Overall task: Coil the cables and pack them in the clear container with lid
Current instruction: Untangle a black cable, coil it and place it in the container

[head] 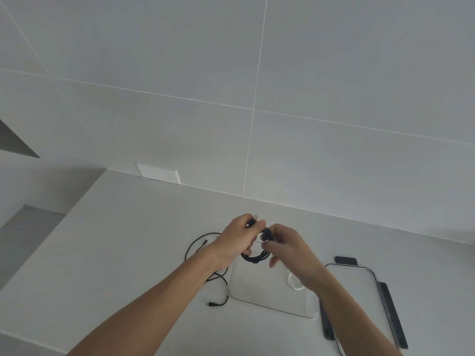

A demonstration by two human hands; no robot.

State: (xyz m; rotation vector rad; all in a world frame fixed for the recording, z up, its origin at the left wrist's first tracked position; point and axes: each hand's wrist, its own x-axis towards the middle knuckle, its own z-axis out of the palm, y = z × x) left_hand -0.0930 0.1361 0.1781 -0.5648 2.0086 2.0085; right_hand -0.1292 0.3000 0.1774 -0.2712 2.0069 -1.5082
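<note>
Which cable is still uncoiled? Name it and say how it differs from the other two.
The loose black cable sprawled on the counter left of the container. The coiled black cable is in both hands; the white cable lies inside the container.

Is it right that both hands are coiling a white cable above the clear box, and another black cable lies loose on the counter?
Not quite: the head view shows the cable in the hands is black, not white. The left hand and right hand hold it above the clear container; the loose black cable lies on the counter.
</note>
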